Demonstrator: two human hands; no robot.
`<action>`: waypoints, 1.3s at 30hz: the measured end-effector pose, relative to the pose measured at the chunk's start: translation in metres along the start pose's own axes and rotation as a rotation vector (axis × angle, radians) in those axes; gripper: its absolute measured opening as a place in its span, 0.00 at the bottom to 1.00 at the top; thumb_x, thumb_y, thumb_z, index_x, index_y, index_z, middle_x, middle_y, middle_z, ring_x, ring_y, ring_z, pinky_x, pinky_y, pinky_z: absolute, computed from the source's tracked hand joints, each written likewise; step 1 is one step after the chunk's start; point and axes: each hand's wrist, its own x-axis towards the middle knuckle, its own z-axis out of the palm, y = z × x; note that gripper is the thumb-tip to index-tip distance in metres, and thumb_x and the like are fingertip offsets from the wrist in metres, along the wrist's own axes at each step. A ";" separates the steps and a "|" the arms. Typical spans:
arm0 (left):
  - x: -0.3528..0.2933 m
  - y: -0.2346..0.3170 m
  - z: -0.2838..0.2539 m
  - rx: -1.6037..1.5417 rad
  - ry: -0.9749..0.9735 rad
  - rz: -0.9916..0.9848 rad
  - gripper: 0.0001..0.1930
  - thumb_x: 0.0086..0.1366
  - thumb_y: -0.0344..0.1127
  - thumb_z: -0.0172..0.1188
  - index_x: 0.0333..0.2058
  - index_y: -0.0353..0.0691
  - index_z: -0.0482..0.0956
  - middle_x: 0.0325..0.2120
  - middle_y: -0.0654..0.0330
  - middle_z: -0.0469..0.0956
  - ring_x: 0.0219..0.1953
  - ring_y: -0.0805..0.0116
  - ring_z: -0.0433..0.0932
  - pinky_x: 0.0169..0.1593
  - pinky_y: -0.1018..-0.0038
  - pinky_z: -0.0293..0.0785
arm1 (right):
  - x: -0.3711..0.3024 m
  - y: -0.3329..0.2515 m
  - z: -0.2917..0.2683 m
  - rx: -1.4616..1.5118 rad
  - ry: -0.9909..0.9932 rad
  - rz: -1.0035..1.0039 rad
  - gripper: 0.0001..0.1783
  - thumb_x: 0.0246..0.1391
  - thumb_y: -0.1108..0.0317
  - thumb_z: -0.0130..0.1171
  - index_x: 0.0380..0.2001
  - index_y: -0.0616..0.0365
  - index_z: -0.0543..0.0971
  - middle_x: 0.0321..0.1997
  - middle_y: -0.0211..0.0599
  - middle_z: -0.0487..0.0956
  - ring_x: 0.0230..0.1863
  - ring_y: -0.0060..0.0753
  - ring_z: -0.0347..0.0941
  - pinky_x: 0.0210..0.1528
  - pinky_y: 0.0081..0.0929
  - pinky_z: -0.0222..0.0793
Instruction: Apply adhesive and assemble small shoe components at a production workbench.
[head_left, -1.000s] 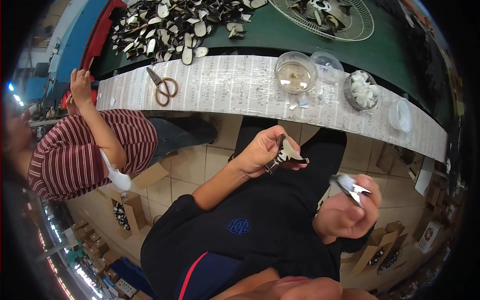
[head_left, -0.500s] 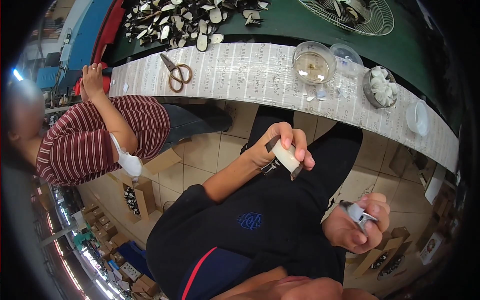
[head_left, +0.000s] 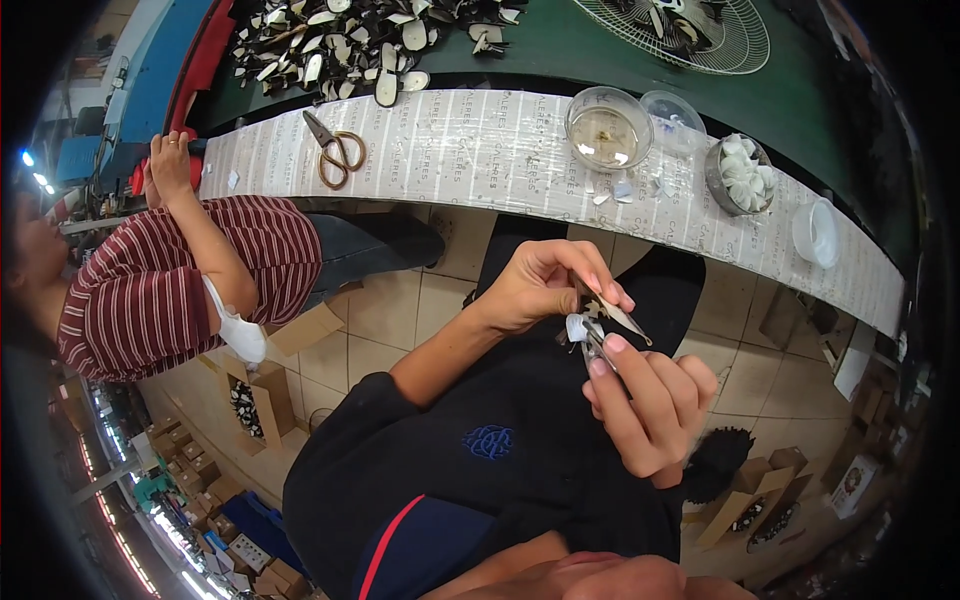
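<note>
My left hand [head_left: 543, 285] is closed on a small sole-shaped piece [head_left: 622, 318] with a cream face and dark edges, probably a shoe part; it is tilted nearly edge-on in front of my lap. My right hand [head_left: 650, 408] pinches metal tweezers [head_left: 596, 346] just below it. At the tweezers' tips is a small white scrap [head_left: 577, 327], close under the left fingers. Whether the scrap touches the piece cannot be made out, since the fingers partly cover that spot.
Scissors [head_left: 335, 150], a clear bowl of liquid [head_left: 608, 133], a tin of white pieces [head_left: 741, 176] and a plastic cup [head_left: 817, 234] stand on the papered ledge [head_left: 450, 140]. Beyond lie heaped black-and-cream parts [head_left: 330, 45] and a wire fan guard [head_left: 735, 60]. A person in a striped shirt [head_left: 200, 275] sits left.
My right hand has come up and left, bringing the tweezers and white scrap to the left hand. The left hand has turned the cream-faced piece nearly edge-on. The view has shifted slightly.
</note>
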 end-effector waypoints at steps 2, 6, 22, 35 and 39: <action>-0.001 0.000 -0.002 0.004 0.005 0.006 0.06 0.59 0.24 0.61 0.34 0.40 0.76 0.34 0.51 0.76 0.44 0.47 0.79 0.51 0.52 0.76 | 0.000 0.000 0.001 0.004 -0.025 -0.020 0.05 0.54 0.65 0.61 0.32 0.52 0.81 0.38 0.30 0.82 0.31 0.23 0.69 0.31 0.21 0.57; -0.001 -0.006 -0.007 -0.114 -0.017 0.034 0.09 0.58 0.22 0.61 0.38 0.39 0.75 0.37 0.52 0.76 0.47 0.49 0.78 0.51 0.57 0.77 | 0.001 -0.006 -0.003 0.157 -0.020 -0.023 0.04 0.53 0.65 0.62 0.31 0.52 0.81 0.37 0.29 0.83 0.29 0.23 0.69 0.30 0.20 0.56; 0.002 -0.004 -0.003 -0.253 -0.009 0.056 0.09 0.60 0.26 0.61 0.38 0.42 0.73 0.37 0.52 0.76 0.48 0.48 0.78 0.50 0.57 0.77 | -0.003 -0.001 -0.010 0.307 0.003 0.021 0.06 0.50 0.68 0.63 0.33 0.55 0.81 0.40 0.34 0.82 0.32 0.25 0.70 0.31 0.21 0.60; 0.000 0.016 0.019 0.157 0.138 -0.262 0.14 0.60 0.24 0.62 0.43 0.32 0.69 0.38 0.55 0.77 0.41 0.70 0.79 0.44 0.75 0.77 | -0.017 0.019 -0.011 0.572 0.288 0.686 0.10 0.43 0.80 0.63 0.30 0.63 0.73 0.42 0.54 0.78 0.34 0.38 0.73 0.37 0.27 0.70; -0.002 0.018 0.019 0.169 0.140 -0.264 0.13 0.60 0.24 0.62 0.41 0.33 0.69 0.38 0.56 0.77 0.42 0.70 0.78 0.46 0.75 0.77 | -0.016 0.019 -0.004 0.644 0.273 0.692 0.11 0.42 0.82 0.64 0.29 0.64 0.73 0.41 0.56 0.79 0.36 0.38 0.75 0.38 0.26 0.71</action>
